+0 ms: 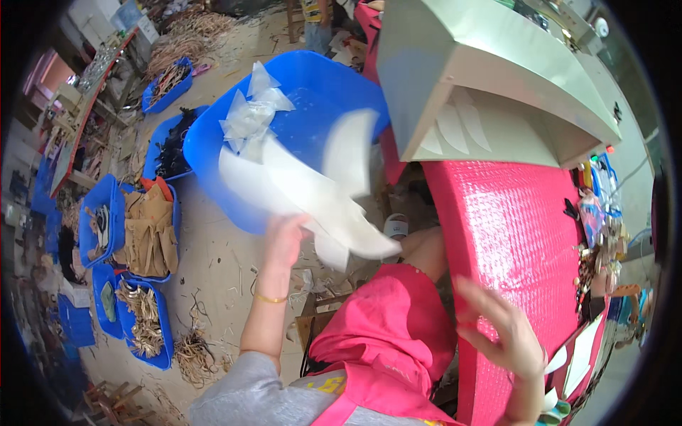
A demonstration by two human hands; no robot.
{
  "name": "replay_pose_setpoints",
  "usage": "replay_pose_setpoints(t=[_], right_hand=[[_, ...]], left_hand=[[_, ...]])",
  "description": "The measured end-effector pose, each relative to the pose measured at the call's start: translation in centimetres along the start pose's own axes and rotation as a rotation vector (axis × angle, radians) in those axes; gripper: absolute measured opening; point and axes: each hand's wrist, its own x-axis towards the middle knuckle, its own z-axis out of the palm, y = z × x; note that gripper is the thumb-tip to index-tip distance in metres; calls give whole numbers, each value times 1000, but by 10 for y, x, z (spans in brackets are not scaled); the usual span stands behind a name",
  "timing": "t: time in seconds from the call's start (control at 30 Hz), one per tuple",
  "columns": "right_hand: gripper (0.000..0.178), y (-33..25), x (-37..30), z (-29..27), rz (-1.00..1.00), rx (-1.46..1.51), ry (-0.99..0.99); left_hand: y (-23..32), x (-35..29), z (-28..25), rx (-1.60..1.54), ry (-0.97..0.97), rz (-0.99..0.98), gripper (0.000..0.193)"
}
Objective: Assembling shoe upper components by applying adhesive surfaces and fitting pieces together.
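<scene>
My left hand (285, 238) is closed on a loose bunch of thin white curved pieces (295, 181), which fan out and are blurred by motion. They hang over the near side of a large blue tub (327, 89). Inside that tub, at its left, lies a heap of translucent whitish pointed pieces (249, 117). My right hand (501, 330) holds nothing; its fingers are apart above the near left edge of a table with a shiny pink cover (518, 234).
A pale metal hood (419, 78) stands on the table's far part, with several white curved pieces (462, 128) under it. Small items line the table's right edge. Blue bins with brown pieces (150, 227) and tan strips (142, 319) stand at left. A person (317, 28) is at the back.
</scene>
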Motion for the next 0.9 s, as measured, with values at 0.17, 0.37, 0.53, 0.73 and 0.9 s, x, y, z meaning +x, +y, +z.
replay_pose_setpoints(t=[0.17,0.37,0.53,0.73,0.9], right_hand=[[57,18,81,24,-2,-52,473],[17,59,48,50,-44,116,892],[27,72,-20,64,-366,-135,910],[9,65,-113,75,-294,-27,1158],[1,53,-203,74,-639,147,1246]], left_hand=[[4,-62,81,273,-416,-99,39],[-18,-58,152,-86,-443,-269,39],[-76,-9,179,-234,-537,-652,45],[-84,-49,260,8,-616,-547,36],[-141,-3,291,28,-560,-521,31]])
